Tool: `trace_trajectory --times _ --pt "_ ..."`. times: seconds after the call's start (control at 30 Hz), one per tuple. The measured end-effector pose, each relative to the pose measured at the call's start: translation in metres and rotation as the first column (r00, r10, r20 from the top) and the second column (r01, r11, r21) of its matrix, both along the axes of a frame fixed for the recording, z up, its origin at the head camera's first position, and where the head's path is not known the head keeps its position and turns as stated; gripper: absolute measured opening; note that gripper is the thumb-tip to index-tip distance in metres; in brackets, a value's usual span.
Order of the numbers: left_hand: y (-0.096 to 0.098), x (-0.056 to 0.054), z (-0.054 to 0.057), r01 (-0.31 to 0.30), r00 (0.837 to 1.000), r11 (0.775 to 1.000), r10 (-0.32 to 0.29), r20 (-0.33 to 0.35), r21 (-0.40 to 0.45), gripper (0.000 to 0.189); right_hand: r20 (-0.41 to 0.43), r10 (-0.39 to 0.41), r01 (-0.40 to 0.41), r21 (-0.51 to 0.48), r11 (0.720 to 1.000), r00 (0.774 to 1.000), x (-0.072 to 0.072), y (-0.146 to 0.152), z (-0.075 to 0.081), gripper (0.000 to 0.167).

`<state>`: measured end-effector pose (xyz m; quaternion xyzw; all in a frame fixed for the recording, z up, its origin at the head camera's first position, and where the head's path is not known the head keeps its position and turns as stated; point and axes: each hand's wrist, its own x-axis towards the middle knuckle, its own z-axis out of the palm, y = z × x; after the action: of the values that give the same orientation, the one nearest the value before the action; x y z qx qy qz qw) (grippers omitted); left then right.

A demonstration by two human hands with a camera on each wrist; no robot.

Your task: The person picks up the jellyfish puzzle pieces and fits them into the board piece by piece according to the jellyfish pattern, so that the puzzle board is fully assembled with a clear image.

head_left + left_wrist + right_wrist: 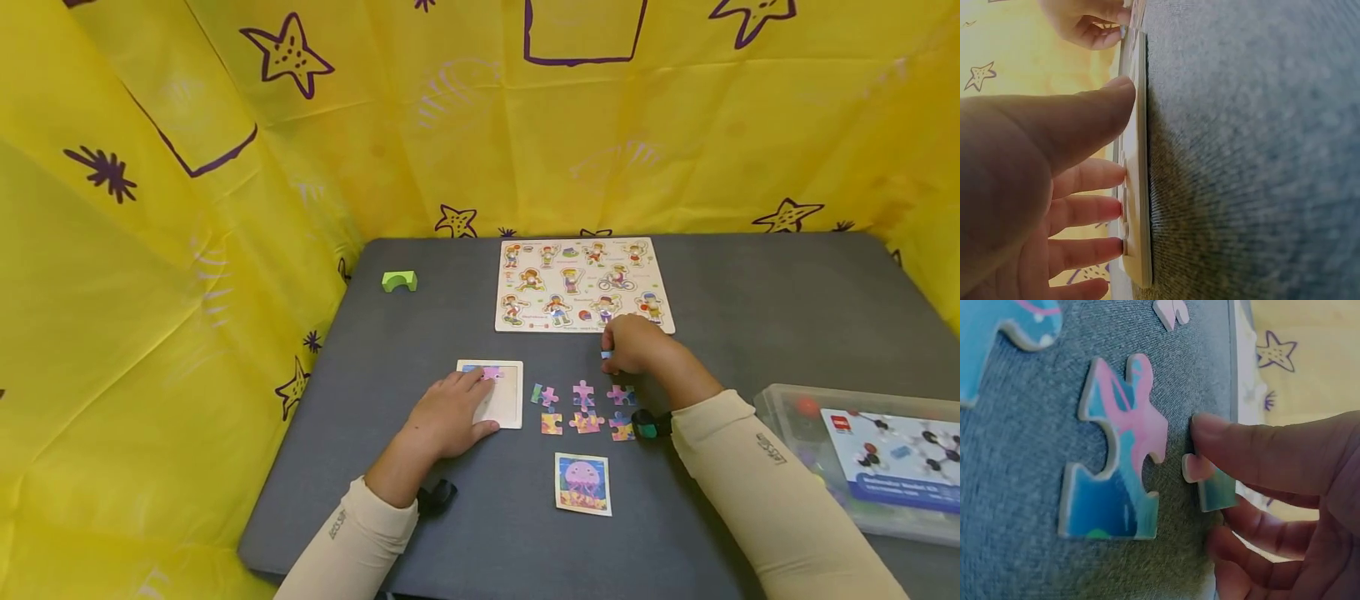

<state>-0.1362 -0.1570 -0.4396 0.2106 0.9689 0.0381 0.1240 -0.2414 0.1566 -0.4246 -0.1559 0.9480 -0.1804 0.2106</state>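
My left hand [448, 414] rests on a small wooden puzzle tray [513, 417], its fingers extended over pink and blue jigsaw pieces [491, 372] along the tray's far edge. In the left wrist view, the fingertips touch those thin pieces and the thumb [1094, 115] lies over the near side. Just short of the large wooden board, my right hand [641, 346] pinches a teal and pink jigsaw piece [1217, 487] between thumb and fingers. Several loose jigsaw pieces [587, 422] lie in rows between the hands; one blue and pink piece [1125, 450] shows large in the right wrist view.
A wooden board [551, 327] with figures of children lies at the back. Nearer is a jellyfish picture card [582, 483]. A green arch block [400, 281] sits back left, and a clear plastic box [795, 433] stands on the right. Yellow cloth [465, 150] hangs behind the table.
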Motion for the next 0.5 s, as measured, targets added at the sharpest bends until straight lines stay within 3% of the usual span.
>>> trace_trajectory --times 0.1,0.17,0.23,0.33,0.4,0.5 --pt "-0.001 0.0 0.0 -0.011 1.0 1.0 0.011 0.015 0.014 0.07 0.002 -0.016 0.016 -0.057 0.998 1.0 -0.001 -0.003 0.001 0.021" --pt "-0.001 -0.001 0.0 -0.013 1.0 1.0 0.012 0.023 0.025 0.069 0.052 -0.02 0.028 -0.15 0.988 0.998 -0.001 -0.009 0.002 0.016" --pt "-0.001 -0.001 0.0 -0.016 0.999 0.999 0.016 0.028 0.028 0.068 0.128 -0.009 0.043 -0.265 0.963 0.992 -0.001 -0.019 0.001 0.011" --pt "-0.002 -0.003 -0.001 -0.015 0.999 1.0 0.015 0.029 0.023 0.068 0.267 0.015 0.103 -0.421 0.901 0.963 0.0 -0.042 -0.002 0.01" --pt "-0.002 -0.004 -0.001 -0.012 1.0 1.0 0.011 0.028 0.018 0.068 0.308 0.029 0.124 -0.467 0.875 0.951 0.002 -0.059 -0.002 0.01" --pt "-0.002 -0.006 -0.001 0.002 1.0 1.0 -0.002 0.011 0.019 0.066 0.3 0.047 0.106 -0.47 0.876 0.953 0.004 -0.082 -0.002 0.009"
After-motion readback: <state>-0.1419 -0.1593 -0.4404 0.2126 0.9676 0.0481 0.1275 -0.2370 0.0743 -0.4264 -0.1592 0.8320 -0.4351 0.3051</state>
